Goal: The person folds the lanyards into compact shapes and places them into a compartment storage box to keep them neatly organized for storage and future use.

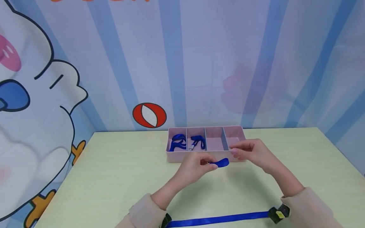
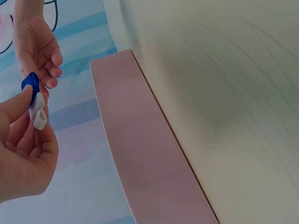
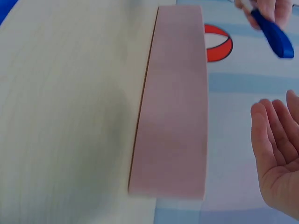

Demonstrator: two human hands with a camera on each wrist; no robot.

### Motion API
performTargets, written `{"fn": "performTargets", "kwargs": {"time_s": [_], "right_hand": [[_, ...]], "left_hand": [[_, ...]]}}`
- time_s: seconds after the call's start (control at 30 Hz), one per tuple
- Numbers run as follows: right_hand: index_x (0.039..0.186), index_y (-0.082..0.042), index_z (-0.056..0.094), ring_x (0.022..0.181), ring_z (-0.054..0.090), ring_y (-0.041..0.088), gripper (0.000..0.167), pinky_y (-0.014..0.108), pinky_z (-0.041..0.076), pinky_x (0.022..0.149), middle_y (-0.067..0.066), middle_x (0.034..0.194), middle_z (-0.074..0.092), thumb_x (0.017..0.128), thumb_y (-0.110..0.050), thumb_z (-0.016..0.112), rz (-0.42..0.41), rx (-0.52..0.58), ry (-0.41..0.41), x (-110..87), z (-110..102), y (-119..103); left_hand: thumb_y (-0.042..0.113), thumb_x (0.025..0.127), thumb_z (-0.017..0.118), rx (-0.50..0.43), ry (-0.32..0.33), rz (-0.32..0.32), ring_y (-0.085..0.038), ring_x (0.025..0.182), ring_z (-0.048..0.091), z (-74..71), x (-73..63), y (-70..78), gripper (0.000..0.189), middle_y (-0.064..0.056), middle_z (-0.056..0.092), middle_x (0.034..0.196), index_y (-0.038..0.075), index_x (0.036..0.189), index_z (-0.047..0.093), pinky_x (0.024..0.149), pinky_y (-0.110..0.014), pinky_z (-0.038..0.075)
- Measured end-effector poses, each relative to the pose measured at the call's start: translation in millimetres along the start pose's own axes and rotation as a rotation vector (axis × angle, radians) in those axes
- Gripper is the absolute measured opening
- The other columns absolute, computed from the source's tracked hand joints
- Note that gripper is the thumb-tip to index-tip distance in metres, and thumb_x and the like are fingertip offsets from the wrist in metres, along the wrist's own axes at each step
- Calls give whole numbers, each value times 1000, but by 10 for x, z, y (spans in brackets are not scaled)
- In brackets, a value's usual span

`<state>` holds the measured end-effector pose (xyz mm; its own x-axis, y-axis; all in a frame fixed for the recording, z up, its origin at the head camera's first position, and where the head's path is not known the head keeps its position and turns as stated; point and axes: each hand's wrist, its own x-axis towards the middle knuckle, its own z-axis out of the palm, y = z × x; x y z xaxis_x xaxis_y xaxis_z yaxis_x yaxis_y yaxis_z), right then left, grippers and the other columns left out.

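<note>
My left hand [image 1: 196, 166] pinches a short blue strap [image 1: 222, 163] between thumb and fingers, in front of the pink box [image 1: 175, 157]. White plastic clip pieces [image 2: 39, 116] show at the strap's gripped end in the left wrist view, while its blue looped end sticks out to the right. To the right of it, my right hand [image 1: 253, 155] hovers by the box's front right corner, apart from the strap. Its palm and loosely bent fingers [image 3: 259, 126] hold nothing in the right wrist view.
The box has several compartments at the table's [image 1: 122, 164] back edge. A folded blue lanyard [image 1: 178, 142] lies in its leftmost compartment, and a blue strap bundle [image 1: 198, 141] with a white end beside it. A long blue strap [image 1: 219, 219] stretches between the wrists, near the front.
</note>
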<state>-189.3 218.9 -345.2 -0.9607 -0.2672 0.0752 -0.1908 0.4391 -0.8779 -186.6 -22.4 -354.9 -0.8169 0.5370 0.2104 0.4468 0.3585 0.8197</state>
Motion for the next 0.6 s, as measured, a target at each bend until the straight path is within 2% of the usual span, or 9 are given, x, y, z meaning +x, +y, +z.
{"fn": "performTargets", "kwargs": {"time_s": [0.2, 0.3, 0.43, 0.6], "right_hand": [[120, 5, 57, 85, 62, 13, 40, 29, 53, 75, 20, 110, 62, 91, -22, 62, 60, -19, 158, 96, -181, 161], [121, 7, 55, 84, 61, 11, 37, 28, 53, 74, 20, 107, 61, 92, -16, 59, 84, -25, 208, 133, -264, 233], [124, 8, 52, 81, 60, 11, 39, 26, 54, 71, 17, 101, 59, 92, -12, 58, 114, -30, 244, 193, -328, 333], [128, 10, 47, 80, 60, 7, 43, 26, 54, 72, 20, 105, 57, 91, -10, 57, 161, -8, 254, 259, -351, 462]], "left_hand": [[15, 84, 70, 33, 45, 3, -7, 74, 54, 6, 24, -69, 12, 8, 66, 86, 12, 95, 73, 64, -20, 48], [14, 84, 70, 48, 66, -2, -8, 75, 55, 7, 38, -96, 13, 6, 67, 88, 12, 96, 73, 64, -20, 48], [13, 84, 70, 50, 84, -3, -8, 75, 55, 6, 67, -120, 13, 3, 68, 90, 11, 96, 73, 63, -20, 48], [14, 83, 71, 33, 97, -18, -8, 73, 55, 6, 108, -150, 15, 1, 69, 91, 9, 97, 73, 61, -20, 48]]}}
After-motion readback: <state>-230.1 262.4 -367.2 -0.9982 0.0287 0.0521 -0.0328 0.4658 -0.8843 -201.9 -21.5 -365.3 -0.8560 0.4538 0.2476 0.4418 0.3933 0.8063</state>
